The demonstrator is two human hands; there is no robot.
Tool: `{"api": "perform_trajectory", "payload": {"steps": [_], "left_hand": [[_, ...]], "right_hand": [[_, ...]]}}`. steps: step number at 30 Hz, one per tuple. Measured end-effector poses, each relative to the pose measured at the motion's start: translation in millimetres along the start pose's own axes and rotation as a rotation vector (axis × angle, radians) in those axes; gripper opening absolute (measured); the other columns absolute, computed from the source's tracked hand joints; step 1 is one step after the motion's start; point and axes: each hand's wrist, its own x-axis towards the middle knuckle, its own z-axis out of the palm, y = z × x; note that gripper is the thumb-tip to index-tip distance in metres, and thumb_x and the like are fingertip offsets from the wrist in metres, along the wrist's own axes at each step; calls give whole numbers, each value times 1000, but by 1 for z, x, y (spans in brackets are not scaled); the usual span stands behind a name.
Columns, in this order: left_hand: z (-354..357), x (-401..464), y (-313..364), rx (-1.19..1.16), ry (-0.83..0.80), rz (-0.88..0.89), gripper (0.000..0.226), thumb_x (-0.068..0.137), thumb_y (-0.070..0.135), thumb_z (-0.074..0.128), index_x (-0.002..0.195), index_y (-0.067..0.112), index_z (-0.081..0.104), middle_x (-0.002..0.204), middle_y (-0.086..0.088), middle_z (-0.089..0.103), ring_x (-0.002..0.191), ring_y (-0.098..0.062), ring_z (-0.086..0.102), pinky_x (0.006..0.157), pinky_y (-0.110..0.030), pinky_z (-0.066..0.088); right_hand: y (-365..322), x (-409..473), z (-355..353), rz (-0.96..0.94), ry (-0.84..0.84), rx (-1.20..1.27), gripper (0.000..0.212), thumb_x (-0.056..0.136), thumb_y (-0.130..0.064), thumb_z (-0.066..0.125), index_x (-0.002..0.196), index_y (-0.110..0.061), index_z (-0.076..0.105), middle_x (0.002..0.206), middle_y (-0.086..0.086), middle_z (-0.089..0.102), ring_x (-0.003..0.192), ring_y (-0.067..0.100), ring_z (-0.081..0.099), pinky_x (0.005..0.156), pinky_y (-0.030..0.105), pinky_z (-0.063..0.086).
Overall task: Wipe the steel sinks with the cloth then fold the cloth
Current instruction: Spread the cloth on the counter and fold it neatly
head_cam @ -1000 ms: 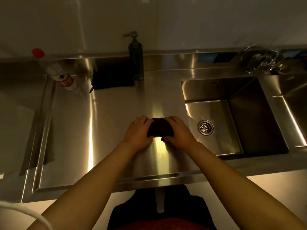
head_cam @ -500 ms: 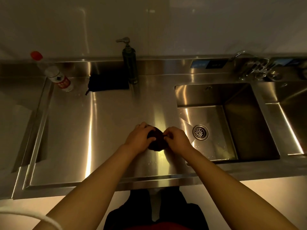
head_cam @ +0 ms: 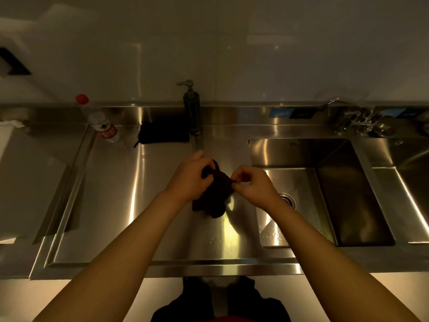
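Note:
A dark cloth (head_cam: 214,196) hangs bunched between both hands above the steel draining surface (head_cam: 130,205). My left hand (head_cam: 189,180) grips its upper left part. My right hand (head_cam: 253,184) pinches its upper right corner between thumb and fingers. The cloth's lower end droops toward the steel; whether it touches is unclear. The steel sink basin (head_cam: 325,163) with its round drain (head_cam: 287,201) lies just right of my right hand. A second basin (head_cam: 413,173) shows at the far right edge.
A dark soap pump bottle (head_cam: 192,110) stands at the back centre. Left of it lies another dark cloth (head_cam: 163,134), then a red-capped bottle (head_cam: 102,123). Taps (head_cam: 357,119) sit behind the sink. Water drops dot the basin's near floor.
Both hands have lifted the cloth off the steel and drawn apart slightly, so the bunched cloth now hangs open between them. The view has tilted up a little.

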Motion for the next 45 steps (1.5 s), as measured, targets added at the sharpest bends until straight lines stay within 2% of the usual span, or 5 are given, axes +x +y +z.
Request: {"api": "perform_trajectory", "payload": {"steps": [9, 14, 24, 31, 45], "left_hand": [[0, -16, 20, -6, -7, 182, 17, 82, 13, 73, 97, 19, 70, 112, 6, 56, 96, -14, 59, 81, -21, 48], [17, -40, -7, 16, -135, 110, 23, 83, 16, 76, 104, 22, 70, 112, 8, 53, 97, -12, 56, 81, -25, 51], [5, -12, -14, -144, -43, -136, 63, 82, 44, 77, 140, 29, 58, 127, 13, 53, 118, -7, 55, 98, -25, 46], [-12, 18, -2, -126, -54, -140, 18, 94, 22, 73, 111, 19, 73, 112, 3, 68, 107, -17, 64, 88, -27, 50], [-71, 23, 12, 28, 145, 43, 16, 97, 27, 69, 112, 20, 67, 102, 5, 66, 92, -14, 64, 79, -38, 57]], "right_hand": [[2, 48, 12, 248, -120, 159, 63, 93, -9, 66, 151, -21, 44, 133, 1, 53, 114, 19, 59, 83, 26, 56], [26, 47, 38, 163, -70, -54, 20, 88, -5, 70, 106, -10, 77, 100, 6, 74, 90, 16, 68, 83, 33, 54], [-6, 35, 13, -61, -71, -53, 17, 90, -16, 71, 106, -19, 76, 97, -5, 75, 91, 12, 70, 83, 31, 58], [-25, 40, -3, -66, 29, 35, 25, 84, -12, 78, 108, -14, 75, 97, 6, 72, 82, 2, 65, 75, 20, 51], [-37, 71, -33, -45, 101, -297, 20, 86, -10, 70, 104, -17, 66, 101, 2, 68, 90, 16, 66, 77, 35, 58]]}}
